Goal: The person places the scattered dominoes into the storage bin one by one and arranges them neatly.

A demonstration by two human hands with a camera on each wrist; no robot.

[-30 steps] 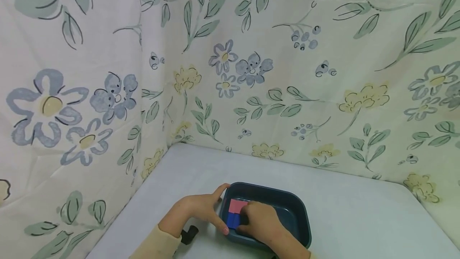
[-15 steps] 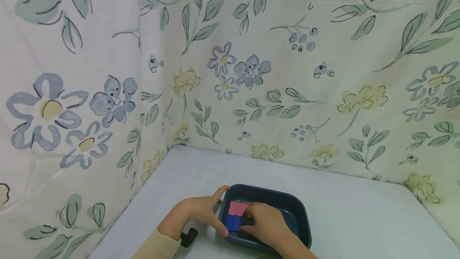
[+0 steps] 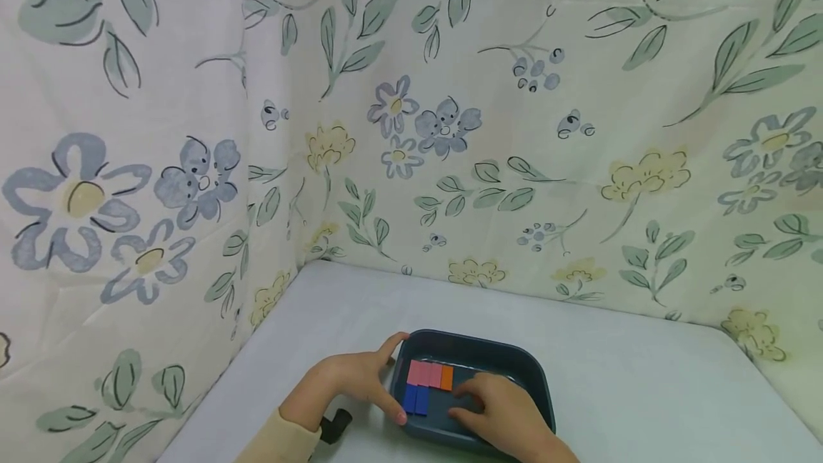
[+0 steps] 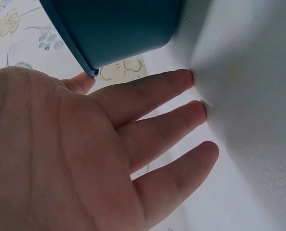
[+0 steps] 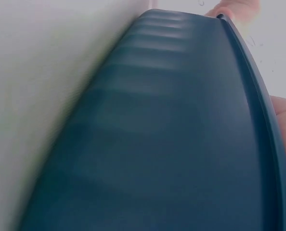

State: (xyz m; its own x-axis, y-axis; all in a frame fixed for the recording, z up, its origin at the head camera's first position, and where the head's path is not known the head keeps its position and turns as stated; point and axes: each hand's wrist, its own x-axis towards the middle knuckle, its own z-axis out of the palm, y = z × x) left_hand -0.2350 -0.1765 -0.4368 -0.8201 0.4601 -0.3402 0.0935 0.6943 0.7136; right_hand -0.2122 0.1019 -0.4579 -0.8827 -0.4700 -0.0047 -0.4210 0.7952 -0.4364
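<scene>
A dark teal tray (image 3: 476, 441) with rounded corners lies on the white table. Small flat blocks line its left end: three pink blocks (image 3: 423, 374) in a row, an orange block (image 3: 446, 378) against them on the right, and two blue blocks (image 3: 416, 400) below. My left hand (image 3: 363, 377) spans the tray's left end, thumb and index finger at its rim; in the left wrist view the other fingers extend straight beneath the tray wall. Over the middle of the tray hovers my right hand (image 3: 504, 413), thumb and bent fingers apart, with nothing seen between them.
A white table (image 3: 630, 377) surrounds the tray. Floral cloth (image 3: 489, 127) hangs behind it and along the left side. A black device (image 3: 336, 426) sits at the left wrist. The tray's side wall (image 5: 172, 130) fills much of the right wrist view.
My right hand has drawn away to the right from the blocks, its thumb and fingers parting. The orange block and the pink row now show fully. The left hand keeps its place.
</scene>
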